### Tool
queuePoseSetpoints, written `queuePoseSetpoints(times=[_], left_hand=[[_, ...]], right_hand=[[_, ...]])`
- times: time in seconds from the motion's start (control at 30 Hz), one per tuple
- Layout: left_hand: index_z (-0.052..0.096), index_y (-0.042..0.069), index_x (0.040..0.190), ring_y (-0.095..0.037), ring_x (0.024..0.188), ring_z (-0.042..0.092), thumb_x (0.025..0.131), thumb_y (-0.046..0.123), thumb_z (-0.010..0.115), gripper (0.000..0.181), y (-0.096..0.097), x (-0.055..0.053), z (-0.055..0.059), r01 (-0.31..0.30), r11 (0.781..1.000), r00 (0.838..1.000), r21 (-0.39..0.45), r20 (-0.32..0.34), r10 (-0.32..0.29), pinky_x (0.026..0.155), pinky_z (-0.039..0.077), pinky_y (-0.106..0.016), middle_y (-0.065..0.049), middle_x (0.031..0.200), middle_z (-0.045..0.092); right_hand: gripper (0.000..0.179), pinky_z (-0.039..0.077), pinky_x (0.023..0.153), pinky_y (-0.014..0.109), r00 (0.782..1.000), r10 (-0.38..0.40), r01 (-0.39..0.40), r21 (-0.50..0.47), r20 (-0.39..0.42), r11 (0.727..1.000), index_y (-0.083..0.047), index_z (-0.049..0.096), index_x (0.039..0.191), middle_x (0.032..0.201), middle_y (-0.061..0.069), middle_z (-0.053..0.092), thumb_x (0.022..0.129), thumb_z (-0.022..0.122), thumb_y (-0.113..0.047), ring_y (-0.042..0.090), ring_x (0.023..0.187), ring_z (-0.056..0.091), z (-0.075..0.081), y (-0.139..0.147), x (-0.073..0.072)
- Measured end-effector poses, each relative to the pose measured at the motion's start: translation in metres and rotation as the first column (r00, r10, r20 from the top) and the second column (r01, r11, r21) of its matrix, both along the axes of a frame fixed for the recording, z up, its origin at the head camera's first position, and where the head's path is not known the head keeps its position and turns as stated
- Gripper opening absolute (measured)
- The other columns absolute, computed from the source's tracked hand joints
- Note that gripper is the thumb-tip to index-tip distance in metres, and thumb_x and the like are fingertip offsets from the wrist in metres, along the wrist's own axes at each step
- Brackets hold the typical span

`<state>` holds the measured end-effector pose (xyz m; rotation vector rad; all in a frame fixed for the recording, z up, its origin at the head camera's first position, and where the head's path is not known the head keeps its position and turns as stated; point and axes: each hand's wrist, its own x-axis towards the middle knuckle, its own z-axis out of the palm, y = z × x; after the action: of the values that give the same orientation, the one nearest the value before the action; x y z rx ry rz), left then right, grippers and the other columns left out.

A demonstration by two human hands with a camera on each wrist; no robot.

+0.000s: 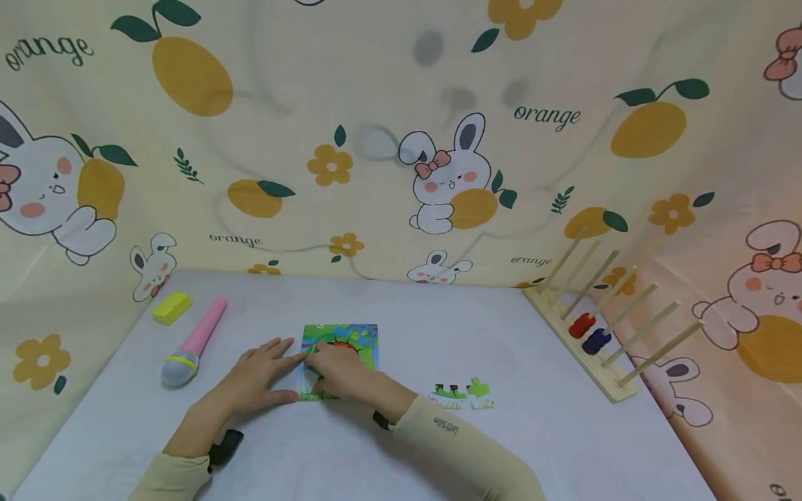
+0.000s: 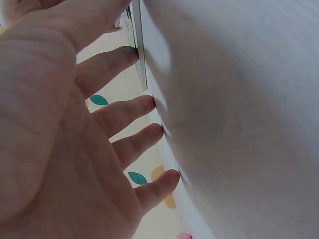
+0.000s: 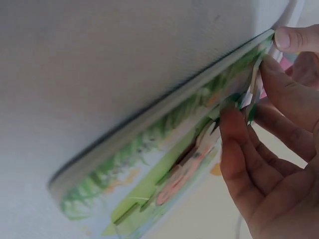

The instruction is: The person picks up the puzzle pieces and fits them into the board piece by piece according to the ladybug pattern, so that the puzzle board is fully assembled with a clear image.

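Observation:
A small colourful jigsaw puzzle (image 1: 371,339) in a thin tray lies at the middle of the table, partly covered by the hands. My left hand (image 1: 253,379) rests at its left side, fingers spread and fairly straight, with fingertips touching the tray edge and the table. Over the puzzle's left part, my right hand (image 1: 347,374) pinches a puzzle piece (image 3: 253,82) between thumb and fingers, tilted up on edge in the right wrist view. The picture on that piece is mostly hidden. Two loose puzzle pieces, one with dark marks (image 1: 449,392) and one green (image 1: 479,390), lie right of the tray.
A pink toy microphone (image 1: 205,330) and a yellow block (image 1: 171,307) lie at the back left. On the right stands a wooden peg rack (image 1: 551,313) with red beads (image 1: 582,325) and dark blue beads (image 1: 596,341). A printed cloth (image 1: 376,90) hangs behind the white table (image 1: 438,320).

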<state>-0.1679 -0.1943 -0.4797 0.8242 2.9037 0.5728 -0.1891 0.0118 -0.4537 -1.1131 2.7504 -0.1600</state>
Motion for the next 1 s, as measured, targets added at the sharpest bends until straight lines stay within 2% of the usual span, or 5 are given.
queuePoseSetpoints(times=[0.17, 0.33, 0.5, 0.8, 1.0], left_hand=[[0.056, 0.012, 0.143, -0.050, 0.139, 0.034, 0.084, 0.050, 0.075, 0.072, -0.0007, 0.0005, -0.0002, 0.002, 1.000, 1.000, 0.001, -0.011, -0.002, 0.100, 0.031, -0.073, -0.026, 0.151, 0.041], [0.057, 0.013, 0.143, -0.050, 0.138, 0.035, 0.084, 0.051, 0.075, 0.072, -0.0006, 0.0015, -0.0004, -0.002, 1.000, 1.000, 0.001, -0.014, 0.002, 0.100, 0.032, -0.073, -0.025, 0.151, 0.042], [0.056, 0.013, 0.143, -0.050, 0.139, 0.034, 0.084, 0.050, 0.075, 0.073, -0.0010, 0.0010, -0.0007, -0.002, 1.000, 1.000, -0.002, -0.014, 0.002, 0.101, 0.031, -0.073, -0.025, 0.151, 0.041], [0.056, 0.012, 0.143, -0.051, 0.139, 0.033, 0.084, 0.050, 0.075, 0.073, -0.0001, 0.0004, 0.0012, 0.005, 1.000, 1.000, 0.003, 0.006, -0.005, 0.100, 0.031, -0.074, -0.026, 0.151, 0.040], [0.056, 0.012, 0.143, -0.050, 0.139, 0.034, 0.084, 0.049, 0.075, 0.072, 0.0006, 0.0015, 0.0033, 0.003, 1.000, 1.000, -0.005, -0.001, -0.003, 0.100, 0.032, -0.073, -0.026, 0.151, 0.041]], right_hand=[[0.045, 0.047, 0.073, 0.018, 0.998, 0.025, -0.025, 0.000, -0.053, 1.000, -0.018, 0.073, 0.117, 0.098, -0.007, 0.063, 0.079, 0.083, -0.038, 0.003, 0.086, 0.058, -0.0021, 0.0027, -0.0015], [0.038, 0.048, 0.080, 0.017, 1.000, 0.020, -0.019, -0.049, 0.012, 0.999, -0.014, 0.072, 0.118, 0.106, -0.003, 0.064, 0.084, 0.081, -0.028, 0.006, 0.095, 0.060, -0.0057, 0.0030, -0.0026], [0.051, 0.047, 0.095, 0.021, 0.995, -0.027, 0.038, -0.111, 0.097, 0.993, -0.009, 0.062, 0.133, 0.128, 0.002, 0.063, 0.086, 0.080, -0.017, 0.012, 0.117, 0.058, -0.0057, 0.0037, -0.0032], [0.047, 0.046, 0.076, 0.017, 0.993, -0.045, 0.059, -0.133, 0.111, 0.989, -0.009, 0.067, 0.121, 0.106, -0.001, 0.061, 0.081, 0.085, -0.025, 0.006, 0.088, 0.054, -0.0045, 0.0056, -0.0040], [0.049, 0.047, 0.081, 0.018, 0.985, -0.068, 0.088, -0.129, 0.156, 0.988, -0.008, 0.064, 0.125, 0.110, 0.000, 0.061, 0.083, 0.083, -0.023, 0.007, 0.095, 0.056, -0.0008, 0.0035, -0.0013]])
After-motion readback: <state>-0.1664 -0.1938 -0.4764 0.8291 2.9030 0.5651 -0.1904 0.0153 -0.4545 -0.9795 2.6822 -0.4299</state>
